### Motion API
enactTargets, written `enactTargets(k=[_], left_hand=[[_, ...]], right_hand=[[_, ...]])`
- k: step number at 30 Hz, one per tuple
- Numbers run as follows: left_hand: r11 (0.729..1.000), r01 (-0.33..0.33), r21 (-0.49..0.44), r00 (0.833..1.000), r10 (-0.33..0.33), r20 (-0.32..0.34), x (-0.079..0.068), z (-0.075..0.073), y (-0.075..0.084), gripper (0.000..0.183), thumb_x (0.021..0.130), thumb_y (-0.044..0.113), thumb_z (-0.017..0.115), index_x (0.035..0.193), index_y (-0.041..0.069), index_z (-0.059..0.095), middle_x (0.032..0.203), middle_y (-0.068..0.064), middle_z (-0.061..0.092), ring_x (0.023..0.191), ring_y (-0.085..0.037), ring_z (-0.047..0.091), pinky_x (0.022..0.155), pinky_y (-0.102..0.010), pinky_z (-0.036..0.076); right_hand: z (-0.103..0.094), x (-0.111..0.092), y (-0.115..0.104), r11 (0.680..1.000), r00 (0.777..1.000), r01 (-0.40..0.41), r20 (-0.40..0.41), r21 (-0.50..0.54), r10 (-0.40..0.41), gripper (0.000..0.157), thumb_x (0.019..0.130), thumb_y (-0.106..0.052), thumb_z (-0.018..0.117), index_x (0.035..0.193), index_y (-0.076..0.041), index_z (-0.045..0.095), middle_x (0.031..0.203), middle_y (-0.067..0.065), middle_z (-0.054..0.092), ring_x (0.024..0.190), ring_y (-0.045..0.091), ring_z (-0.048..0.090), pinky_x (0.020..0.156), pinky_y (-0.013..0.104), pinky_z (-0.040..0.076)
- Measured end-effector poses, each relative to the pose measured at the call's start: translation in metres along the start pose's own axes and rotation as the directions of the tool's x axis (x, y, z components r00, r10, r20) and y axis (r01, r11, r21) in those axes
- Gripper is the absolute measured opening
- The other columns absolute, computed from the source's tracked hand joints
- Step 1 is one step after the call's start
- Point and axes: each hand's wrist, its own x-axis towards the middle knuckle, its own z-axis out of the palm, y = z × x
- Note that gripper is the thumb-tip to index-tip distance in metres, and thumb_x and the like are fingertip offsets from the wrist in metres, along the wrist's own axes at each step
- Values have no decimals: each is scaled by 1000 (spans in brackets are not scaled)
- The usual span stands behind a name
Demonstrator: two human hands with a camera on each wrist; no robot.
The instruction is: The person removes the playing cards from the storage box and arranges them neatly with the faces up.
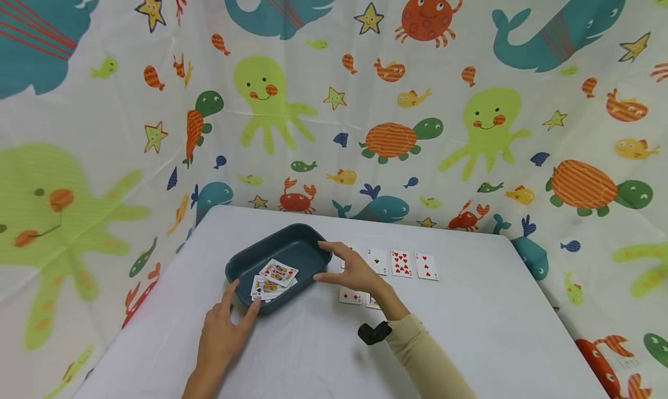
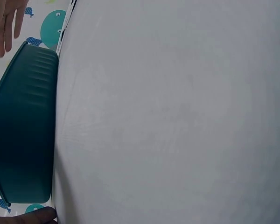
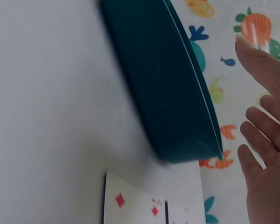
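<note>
A dark teal tray (image 1: 308,258) lies slanted on the white table. Inside, toward its near left end, are several loosely stacked playing cards (image 1: 279,273), with face cards on top. My left hand (image 1: 221,332) is at the near left end, thumb and fingers spread, fingertips right at the rim; in the left wrist view, its thumb (image 2: 37,216) shows beside the tray's end. At the right end my right hand (image 1: 355,271) is held with thumb and fingers parted. The right wrist view shows a gap between that hand (image 3: 266,140) and the tray's side (image 3: 158,79).
Right of the tray, face-up playing cards (image 1: 402,263) lie in a back row. A front row holds a diamonds card (image 1: 350,296) and another card (image 1: 372,302), partly covered by my right arm. A patterned sea-animal curtain (image 1: 334,173) hangs behind the table (image 1: 496,318).
</note>
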Motion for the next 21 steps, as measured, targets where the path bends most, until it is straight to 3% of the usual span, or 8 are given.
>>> enactTargets(k=[6, 11, 21], left_hand=[[1000, 17, -3, 1000, -17, 2, -1, -1, 1, 84, 95, 67, 56, 159, 18, 33, 125, -33, 61, 114, -49, 58, 85, -63, 48], [1000, 23, -7, 1000, -23, 6, -2, -1, 3, 83, 95, 65, 59, 159, 18, 34, 125, -33, 60, 115, -50, 58, 86, -64, 49], [1000, 9, -2, 1000, -9, -16, 0, 1, 1, 81, 95, 64, 58, 159, 19, 35, 123, -32, 61, 114, -50, 58, 86, -65, 48]], right_hand=[[18, 21, -4, 997, 1000, 2, 21, 75, -3, 77, 87, -29, 84, 154, -19, 46, 156, -2, 46, 147, 18, 40, 118, 36, 33], [29, 38, -6, 995, 997, -12, 80, 98, 5, 80, 86, -21, 85, 155, -15, 44, 158, -1, 44, 148, 17, 38, 119, 37, 32], [44, 74, -11, 999, 976, -31, 213, -40, 39, 82, 83, -18, 88, 154, -13, 46, 157, 3, 47, 146, 19, 42, 118, 36, 34]])
